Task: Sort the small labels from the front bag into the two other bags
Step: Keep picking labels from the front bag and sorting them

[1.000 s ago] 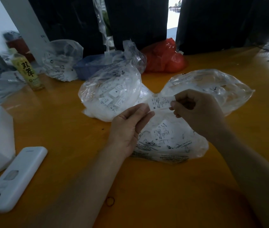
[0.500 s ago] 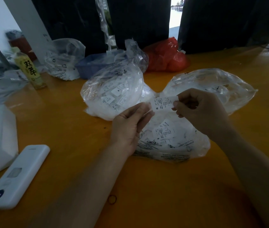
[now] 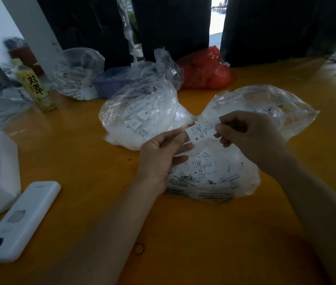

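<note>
**Label turned print-up: "M" now readable, not yet bagged**

Near to far:

- White slab-shaped device (image 3: 17, 223), near left on the orange table (image 3: 204, 243): small dark round badge, digits too small to read.
- Clear plastic front bag (image 3: 214, 173), under the hands: loose white labels inside, one marked "S"; printed warning text along its near edge, not legible.
- Small white printed label (image 3: 201, 131), held just above the front bag. Compared with a second ago it has been tilted and pulled straighter, so the printed face is now toward the camera: fine lines of text, then a bold "M".
- Left hand (image 3: 163, 155): fingers curled, label's left end pinched. Right hand (image 3: 249, 136): fingers curled, right end pinched.
- Judgement: size has been checked; drop into a sorting bag is next.
- Full clear bag on the left (image 3: 140, 116): an "M" label visible inside, so likely the destination. Nearly empty clear bag on the right (image 3: 265, 108): printing unreadable.
- Yellow bottle (image 3: 34, 89), far left: two large Chinese characters, not read with confidence.
</note>
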Action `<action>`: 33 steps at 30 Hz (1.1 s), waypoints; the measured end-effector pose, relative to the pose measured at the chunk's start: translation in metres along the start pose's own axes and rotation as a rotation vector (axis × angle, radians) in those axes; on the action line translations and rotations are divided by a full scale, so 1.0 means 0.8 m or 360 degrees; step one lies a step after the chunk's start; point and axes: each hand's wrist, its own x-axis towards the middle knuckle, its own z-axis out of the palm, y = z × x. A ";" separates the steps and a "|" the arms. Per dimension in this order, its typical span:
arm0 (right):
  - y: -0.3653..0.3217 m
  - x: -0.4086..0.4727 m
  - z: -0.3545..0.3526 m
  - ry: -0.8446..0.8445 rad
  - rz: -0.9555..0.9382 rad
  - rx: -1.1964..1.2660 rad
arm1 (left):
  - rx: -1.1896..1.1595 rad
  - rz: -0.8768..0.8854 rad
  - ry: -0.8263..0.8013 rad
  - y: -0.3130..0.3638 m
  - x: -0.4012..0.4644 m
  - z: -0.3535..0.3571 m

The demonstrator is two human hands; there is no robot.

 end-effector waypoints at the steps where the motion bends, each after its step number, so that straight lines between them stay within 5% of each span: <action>1: -0.001 -0.001 0.001 -0.0028 0.0000 0.0002 | 0.0005 -0.0003 0.0009 0.000 0.000 0.001; 8: -0.002 -0.006 0.019 -0.0188 0.0017 -0.0014 | 0.0105 0.0017 -0.0015 -0.002 -0.001 0.002; 20: 0.000 -0.014 0.037 -0.0075 -0.0043 -0.0146 | 0.0119 0.0024 0.0004 -0.003 -0.001 0.004; 23: 0.002 -0.012 0.033 0.0113 -0.0086 -0.0139 | 0.0506 0.0279 -0.0013 0.001 -0.005 0.004; 29: 0.014 0.002 0.015 0.0366 -0.0018 -0.0217 | 0.1553 0.1428 0.0292 0.032 0.005 -0.012; 31: 0.023 0.011 -0.003 0.0609 -0.0011 -0.0580 | 0.1676 0.1528 0.0597 0.053 0.020 -0.032; 33: 0.035 0.019 -0.020 0.0622 0.0102 -0.0950 | 0.1893 0.1324 0.0775 0.067 0.035 -0.056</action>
